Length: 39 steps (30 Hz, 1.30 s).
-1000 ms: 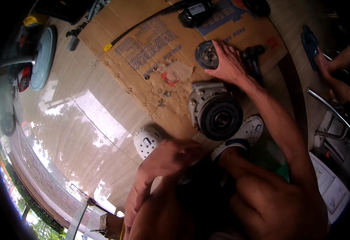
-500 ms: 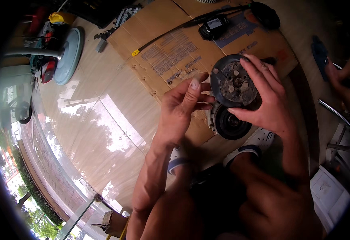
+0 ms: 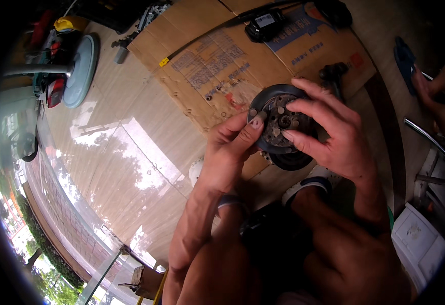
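A round dark metal hub disc (image 3: 284, 122), with several raised studs on its face and a toothed hole in the middle, is tilted up towards me. My left hand (image 3: 228, 147) grips its left edge, thumb on the face and fingers behind the rim. My right hand (image 3: 334, 129) curves over its right side; the thumb and index fingertips rest by the central studs, and another finger reaches the upper rim. Below the disc, partly covered by it, is a second round black part (image 3: 294, 160) with a ring-shaped rim.
Flattened cardboard (image 3: 202, 86) lies under the work. On it are a black box-shaped unit (image 3: 265, 25), a cable with a yellow end (image 3: 164, 61) and a dark metal fitting (image 3: 333, 71). A round grey stand base (image 3: 81, 71) is at left. Another person's foot (image 3: 421, 84) shows at right.
The hub disc has shifted left and down. My left hand has closed on its edge, and my right fingers have moved from the outer rim onto the face.
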Available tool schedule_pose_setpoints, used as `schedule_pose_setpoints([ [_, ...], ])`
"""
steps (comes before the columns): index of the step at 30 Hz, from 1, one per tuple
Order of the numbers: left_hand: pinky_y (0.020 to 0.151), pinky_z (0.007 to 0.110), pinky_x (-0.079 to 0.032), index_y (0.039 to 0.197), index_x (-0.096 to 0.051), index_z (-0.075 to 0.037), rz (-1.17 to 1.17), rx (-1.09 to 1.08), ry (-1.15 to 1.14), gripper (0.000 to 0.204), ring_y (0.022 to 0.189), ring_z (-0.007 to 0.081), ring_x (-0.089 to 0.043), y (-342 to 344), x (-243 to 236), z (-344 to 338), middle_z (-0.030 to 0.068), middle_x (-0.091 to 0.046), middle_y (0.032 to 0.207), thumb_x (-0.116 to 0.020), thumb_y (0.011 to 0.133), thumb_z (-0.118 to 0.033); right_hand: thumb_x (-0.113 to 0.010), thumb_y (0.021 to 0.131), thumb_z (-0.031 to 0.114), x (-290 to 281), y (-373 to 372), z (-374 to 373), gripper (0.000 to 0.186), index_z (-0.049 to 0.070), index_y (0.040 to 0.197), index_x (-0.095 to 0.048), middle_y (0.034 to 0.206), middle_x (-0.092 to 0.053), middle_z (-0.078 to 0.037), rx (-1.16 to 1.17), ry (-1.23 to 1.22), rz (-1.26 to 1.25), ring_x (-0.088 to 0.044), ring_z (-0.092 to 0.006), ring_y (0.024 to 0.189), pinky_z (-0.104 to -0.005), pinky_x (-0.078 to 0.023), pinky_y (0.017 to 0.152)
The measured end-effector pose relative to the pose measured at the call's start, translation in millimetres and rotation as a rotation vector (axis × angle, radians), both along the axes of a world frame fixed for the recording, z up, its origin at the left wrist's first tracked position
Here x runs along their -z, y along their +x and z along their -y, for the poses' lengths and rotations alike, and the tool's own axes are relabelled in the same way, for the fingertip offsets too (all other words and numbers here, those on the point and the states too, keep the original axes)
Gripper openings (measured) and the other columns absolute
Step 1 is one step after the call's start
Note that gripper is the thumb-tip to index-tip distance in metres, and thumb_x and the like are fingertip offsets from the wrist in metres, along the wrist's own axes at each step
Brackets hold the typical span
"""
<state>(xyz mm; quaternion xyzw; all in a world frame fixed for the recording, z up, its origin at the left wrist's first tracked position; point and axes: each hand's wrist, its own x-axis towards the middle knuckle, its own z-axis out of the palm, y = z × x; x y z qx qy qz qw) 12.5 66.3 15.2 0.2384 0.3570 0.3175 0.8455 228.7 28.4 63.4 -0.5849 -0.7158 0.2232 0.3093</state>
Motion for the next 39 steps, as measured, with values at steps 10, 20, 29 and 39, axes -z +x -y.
schedule_pose_setpoints([
  [10,0.097,0.032,-0.054,0.132,-0.066,0.002,0.006,-0.071,0.07,0.034,0.105,0.0154,-0.069,1,-4,2,0.0086,-0.074,0.116,-0.062,0.105,-0.018,-0.082,0.079,0.004,-7,-13,-11,0.026,0.001,0.101,-0.07,0.135,-0.064,-0.021,0.0,-0.001,0.049,-0.069,-0.0357,0.112,-0.0388,-0.057,0.091],
  [20,0.099,0.027,-0.05,0.136,-0.063,0.004,-0.157,-0.041,0.33,0.035,0.109,0.0118,-0.063,-2,-15,4,0.0079,-0.072,0.119,-0.062,0.105,-0.013,-0.082,0.079,0.002,-11,-21,-13,0.023,-0.001,0.098,-0.069,0.133,-0.065,-0.02,0.049,0.017,0.154,-0.071,-0.0354,0.104,-0.0392,-0.058,0.086],
  [29,0.095,0.026,-0.048,0.13,-0.067,0.005,-0.233,-0.116,0.304,0.032,0.1,0.0096,-0.063,4,-27,6,0.0067,-0.075,0.111,-0.063,0.105,-0.015,-0.081,0.079,0.001,-10,-21,-14,0.022,-0.001,0.098,-0.07,0.133,-0.065,-0.02,0.048,0.059,0.126,-0.071,-0.0347,0.103,-0.0388,-0.058,0.085],
  [39,0.096,0.026,-0.048,0.131,-0.067,0.004,-0.216,-0.098,0.302,0.033,0.101,0.0096,-0.064,8,-24,8,0.0065,-0.074,0.113,-0.064,0.104,-0.015,-0.08,0.074,0.001,-4,-25,-12,0.023,0.0,0.093,-0.066,0.132,-0.066,-0.021,0.102,0.117,0.169,-0.07,-0.0349,0.102,-0.0399,-0.058,0.083],
])
